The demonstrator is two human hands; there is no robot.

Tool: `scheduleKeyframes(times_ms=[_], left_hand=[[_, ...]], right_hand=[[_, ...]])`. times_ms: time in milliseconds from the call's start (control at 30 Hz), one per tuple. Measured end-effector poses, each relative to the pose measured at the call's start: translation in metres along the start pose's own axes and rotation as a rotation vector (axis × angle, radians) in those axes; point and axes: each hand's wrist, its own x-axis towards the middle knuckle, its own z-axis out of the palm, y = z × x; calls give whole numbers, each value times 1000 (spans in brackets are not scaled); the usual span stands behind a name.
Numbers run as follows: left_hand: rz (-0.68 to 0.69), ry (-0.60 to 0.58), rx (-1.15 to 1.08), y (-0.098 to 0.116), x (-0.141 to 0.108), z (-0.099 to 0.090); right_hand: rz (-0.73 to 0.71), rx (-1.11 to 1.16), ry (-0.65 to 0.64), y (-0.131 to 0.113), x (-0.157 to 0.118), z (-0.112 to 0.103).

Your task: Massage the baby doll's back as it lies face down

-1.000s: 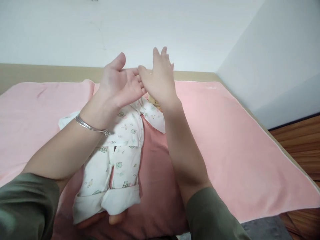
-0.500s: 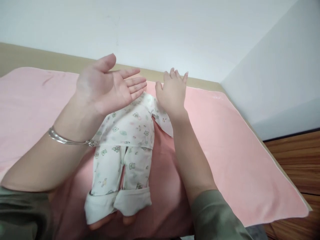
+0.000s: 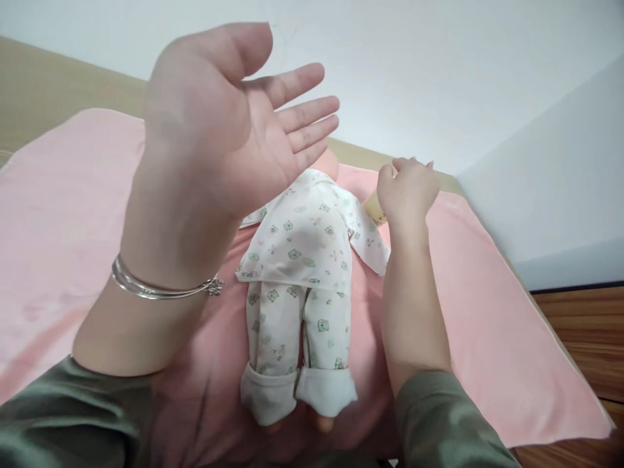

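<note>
Pink cloth (image 3: 492, 312). Left hand (image 3: 227, 123) splayed above pajamas (image 3: 307, 247); right hand (image 3: 409, 190) by yellow container (image 3: 374, 209), grip unclear, print illegible.

Tan tbl (image 3: 53, 84) w/ pink cloth (image 3: 480, 325) on top, PJ-clad doll (image 3: 307, 253) on cloth.

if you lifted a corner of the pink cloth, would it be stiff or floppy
The pink cloth would probably be floppy, as it shows soft creases. A bare corner should feel light, since its edge looks thin. Lifting the whole sheet would likely take more effort, because the printed top and printed trousers lie over it.
</note>
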Motion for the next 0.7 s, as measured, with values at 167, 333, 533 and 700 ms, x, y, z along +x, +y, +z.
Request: scheduleKeyframes(times_ms=[167, 333, 533, 700], left_hand=[[39, -33, -1, 6, -4, -5], [25, -29, -23, 4, -6, -1], [-12, 12, -47, -4, -5, 9], [-19, 3, 4, -13, -8, 15]], right_hand=[[128, -30, -84, -14, 2, -12], [113, -24, -41, -11, 2, -11], [110, -1, -21, -8, 2, -8], [79, 45, -28, -1, 3, -3]])
